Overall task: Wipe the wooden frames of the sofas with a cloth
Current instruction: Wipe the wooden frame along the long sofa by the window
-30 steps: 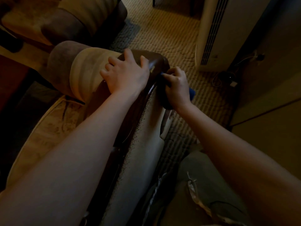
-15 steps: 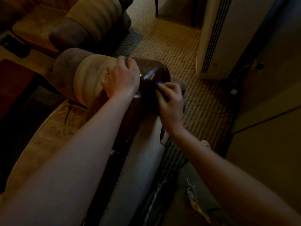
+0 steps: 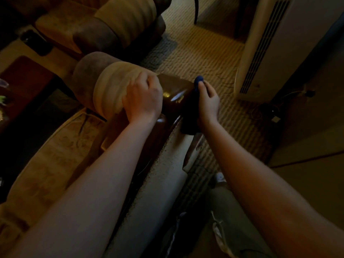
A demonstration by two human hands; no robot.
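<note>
Here the right hand (image 3: pixel 208 101) grips a dark blue cloth (image 3: pixel 189 116), fingers curled round it, and holds it against the outer side of the glossy wooden frame (image 3: pixel 173 90) at the end of the sofa (image 3: pixel 55 151) arm; a blue tip of the cloth pokes up above the fingertips, while the rest hangs down dark below the hand. The left hand (image 3: pixel 142 99) rests on top of the frame just where the wood meets a striped bolster (image 3: pixel 111 90), its fingers bent down over the far edge and out of sight, holding nothing loose. Light glints on the wood between the 2 hands. A 2nd sofa (image 3: pixel 104 28) stands beyond, with a like bolster. A patterned carpet (image 3: pixel 204 53) covers the floor, and a white unit (image 3: pixel 279 43) stands to the right with cables near its base.
</note>
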